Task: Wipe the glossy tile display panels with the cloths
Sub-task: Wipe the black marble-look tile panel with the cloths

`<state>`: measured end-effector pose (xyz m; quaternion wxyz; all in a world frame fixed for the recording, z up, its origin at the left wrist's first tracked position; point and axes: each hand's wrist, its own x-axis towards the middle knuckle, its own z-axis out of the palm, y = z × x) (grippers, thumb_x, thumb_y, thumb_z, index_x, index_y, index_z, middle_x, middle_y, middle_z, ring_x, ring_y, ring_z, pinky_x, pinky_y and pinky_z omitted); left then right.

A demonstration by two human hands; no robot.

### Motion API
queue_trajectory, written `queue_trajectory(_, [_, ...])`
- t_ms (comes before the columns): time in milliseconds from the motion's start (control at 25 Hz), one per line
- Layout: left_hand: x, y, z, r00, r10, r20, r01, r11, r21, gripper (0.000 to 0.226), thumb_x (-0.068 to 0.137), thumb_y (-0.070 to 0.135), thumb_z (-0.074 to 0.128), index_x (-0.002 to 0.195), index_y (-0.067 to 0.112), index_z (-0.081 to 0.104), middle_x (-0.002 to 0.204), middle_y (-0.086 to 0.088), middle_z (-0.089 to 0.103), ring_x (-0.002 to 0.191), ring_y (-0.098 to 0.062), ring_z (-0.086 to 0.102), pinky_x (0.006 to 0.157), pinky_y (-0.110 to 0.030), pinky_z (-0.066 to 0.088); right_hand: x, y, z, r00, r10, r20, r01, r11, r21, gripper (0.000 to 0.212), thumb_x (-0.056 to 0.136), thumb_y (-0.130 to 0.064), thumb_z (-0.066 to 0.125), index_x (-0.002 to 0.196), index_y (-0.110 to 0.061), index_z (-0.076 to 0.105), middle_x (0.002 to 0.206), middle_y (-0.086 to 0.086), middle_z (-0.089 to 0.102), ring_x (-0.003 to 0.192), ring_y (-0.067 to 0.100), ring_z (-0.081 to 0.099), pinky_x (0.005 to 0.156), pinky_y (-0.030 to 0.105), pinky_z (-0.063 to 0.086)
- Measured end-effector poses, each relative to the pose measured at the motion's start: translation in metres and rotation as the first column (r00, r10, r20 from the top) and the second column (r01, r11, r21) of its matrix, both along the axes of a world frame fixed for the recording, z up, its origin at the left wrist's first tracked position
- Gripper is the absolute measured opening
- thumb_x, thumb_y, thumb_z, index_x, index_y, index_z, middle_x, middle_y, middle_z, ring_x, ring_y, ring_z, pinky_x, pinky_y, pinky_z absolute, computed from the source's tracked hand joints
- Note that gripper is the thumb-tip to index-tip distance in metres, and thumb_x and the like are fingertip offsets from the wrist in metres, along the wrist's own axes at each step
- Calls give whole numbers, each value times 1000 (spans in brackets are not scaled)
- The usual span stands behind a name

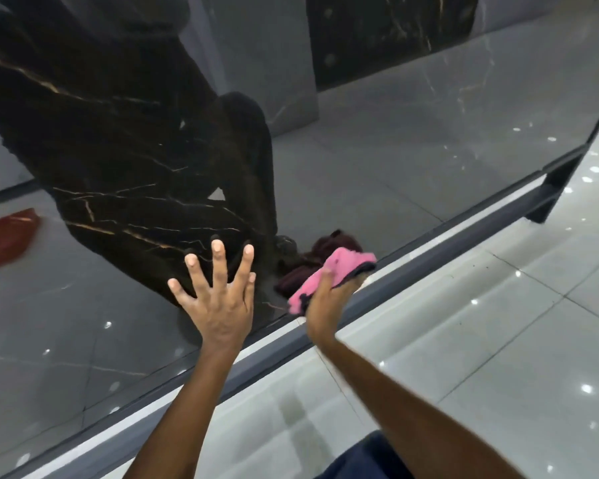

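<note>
Left hand (218, 305) lies flat, fingers (218, 252) spread wide, on the glossy dark veined panel (118, 133); right hand (325, 299) fingers bunch a soft pink cloth (339, 267).

left hand (218, 305) flat on panel (377, 160), cloth (329, 278) just right

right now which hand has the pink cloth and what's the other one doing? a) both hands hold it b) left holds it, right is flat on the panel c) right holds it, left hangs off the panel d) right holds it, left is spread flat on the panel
d: the right hand grips the pink cloth with dark edging at the lower edge of the glossy dark marble-look tile panel, while the left hand presses on it with fingers spread.
</note>
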<state>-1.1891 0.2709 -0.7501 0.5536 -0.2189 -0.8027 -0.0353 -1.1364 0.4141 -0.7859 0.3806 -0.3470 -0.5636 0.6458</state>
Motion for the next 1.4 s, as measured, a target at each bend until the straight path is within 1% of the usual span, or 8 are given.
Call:
queue_trajectory(200, [-1, 0, 3, 998, 47, -53, -48, 999, -21, 65, 103, 52, 32, 157, 33, 0, 164, -5, -14, 149, -33, -15, 115, -58, -10, -28, 157, -2, 979, -204, 17, 204, 978, -48, 82, 95, -57, 46, 153, -10, 12, 148, 12, 34, 135, 29, 37, 117, 52, 24])
queue_trajectory(440, [-2, -3, -3, 999, 16, -47, -16, 1000, -7, 61, 105, 48, 30, 157, 34, 2, 164, -4, -13, 149, -32, -16, 115, -57, -10, 0, -23, 13, 999, 45, -22, -39, 973, 228, 87, 93, -42, 56, 154, -19, -3, 163, 8, 6, 148, 25, 14, 121, 34, 15])
queue_trajectory(640, [-1, 2, 3, 999, 17, -51, -18, 1000, -16, 61, 104, 47, 30, 157, 33, 2, 164, -3, -13, 149, -31, -15, 115, -58, -7, -35, 188, 42, 987, -141, -77, 151, 978, 144, 94, 87, -65, 55, 156, -21, 9, 138, -2, 40, 118, 8, 48, 108, 39, 34])
queue_trajectory(760, [14, 13, 11, 996, -78, 32, 73, 988, 134, 53, 104, 44, 32, 154, 37, 15, 164, 3, -1, 151, -24, -9, 112, -61, 4, -20, 120, 74, 974, -214, -75, 225, 954, 199, 79, 96, -29, 54, 154, -2, 7, 160, 19, 13, 149, 27, 13, 119, 44, 16])
queue_trajectory(960, [41, 55, 96, 897, -437, -71, 432, 830, 351, 38, 101, 39, 37, 139, 34, 32, 152, -2, 21, 150, -18, 12, 116, -47, 1, 5, 15, 43, 983, 183, -15, -30, 243, 970, 84, 87, -31, 47, 156, -18, -1, 163, 3, -10, 150, 23, -10, 121, 44, -2])
queue_trajectory(1040, [28, 59, 148, 938, -328, -112, 347, 882, 318, 46, 100, 34, 42, 145, 27, 36, 155, -11, 25, 149, -33, 11, 117, -49, -2, -11, 69, 85, 981, 123, -150, 103, 328, 939, 85, 80, -27, 49, 154, -10, 12, 162, 12, 7, 150, 29, -2, 121, 43, -1])
queue_trajectory(1200, [3, 62, 173, 994, 82, -69, -58, 952, 301, 54, 102, 32, 43, 151, 13, 32, 155, -19, 32, 138, -53, 27, 111, -68, 13, -24, 170, 195, 932, -267, -243, 348, 845, 406, 83, 80, -27, 45, 153, -2, 16, 161, 18, 10, 150, 35, 0, 120, 54, 4])
queue_trajectory(1400, [0, 58, 171, 997, 11, -71, 7, 967, 253, 54, 102, 34, 34, 152, 12, 30, 155, -19, 30, 138, -52, 25, 110, -67, 10, -9, 8, 128, 951, 68, -301, 211, 567, 796, 79, 85, -27, 47, 155, -11, 11, 162, 11, 9, 150, 27, 7, 122, 49, 9])
